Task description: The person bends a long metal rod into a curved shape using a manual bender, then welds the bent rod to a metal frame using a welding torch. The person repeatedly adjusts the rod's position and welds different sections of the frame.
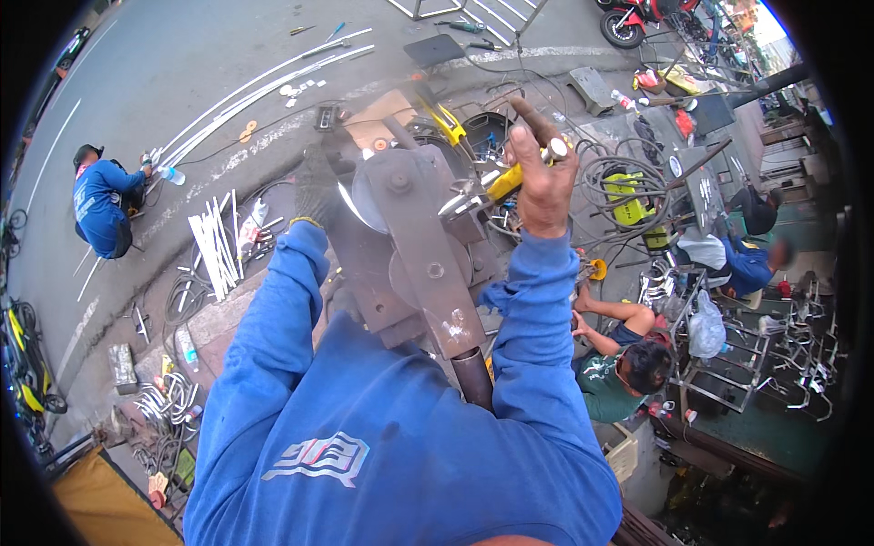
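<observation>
A heavy steel pipe bender (408,227), with thick plates and round dies, stands in front of me. A shiny curved metal tube (361,211) lies along one die on its left side. My left hand (316,187), in a dark glove, is at the bender's left edge beside the tube; its fingers blend into the dark metal. My bare right hand (544,187) is wrapped round a yellow-handled pair of pliers (506,185), its index finger and thumb raised. The metal jaws point left, against the bender's right side. A thick pipe handle (472,378) runs from the bender toward my chest.
Coiled cables (628,187) and a yellow-green machine (628,198) lie on the right. A person in green (614,378) sits close by at right. Another person in blue (102,205) crouches on the left. White strips (215,246) and long rods (259,86) lie on the ground.
</observation>
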The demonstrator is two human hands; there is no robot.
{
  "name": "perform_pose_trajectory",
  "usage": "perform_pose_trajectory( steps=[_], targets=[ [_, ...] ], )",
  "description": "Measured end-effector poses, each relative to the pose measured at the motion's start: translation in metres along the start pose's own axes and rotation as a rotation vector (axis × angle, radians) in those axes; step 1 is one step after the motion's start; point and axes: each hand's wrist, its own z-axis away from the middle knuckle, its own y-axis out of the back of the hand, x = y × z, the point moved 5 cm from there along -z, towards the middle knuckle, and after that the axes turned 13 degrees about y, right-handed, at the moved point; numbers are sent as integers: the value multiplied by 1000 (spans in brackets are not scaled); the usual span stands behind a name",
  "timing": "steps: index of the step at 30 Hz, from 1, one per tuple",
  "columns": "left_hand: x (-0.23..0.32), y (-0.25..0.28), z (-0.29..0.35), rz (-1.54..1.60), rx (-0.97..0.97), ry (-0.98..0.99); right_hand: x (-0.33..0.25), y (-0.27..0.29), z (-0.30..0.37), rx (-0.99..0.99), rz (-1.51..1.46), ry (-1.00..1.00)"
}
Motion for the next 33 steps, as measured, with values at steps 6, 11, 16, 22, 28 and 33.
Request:
perform_pose_trajectory(
  steps=[6, 11, 16, 22, 28, 33],
  targets=[
    [11, -14, 17, 60, 6, 72, 75, -18, 19, -238, -544, -601],
    [19, -19, 26, -8, 34, 41, 49, 6, -6, -124, -581, -304],
    [28, -28, 33, 4, -152, -53, -23, 67, 29, 14, 62, -204],
    [53, -24, 58, 225, -246, -118, -12, 60, 105, 10, 173, -502],
    [93, -15, 126, 410, -290, -221, 18, 23, 105, -213, 179, -470],
    [93, 39, 152, 270, -166, -150, 26, 23, 118, -247, 220, -371]
  ],
)
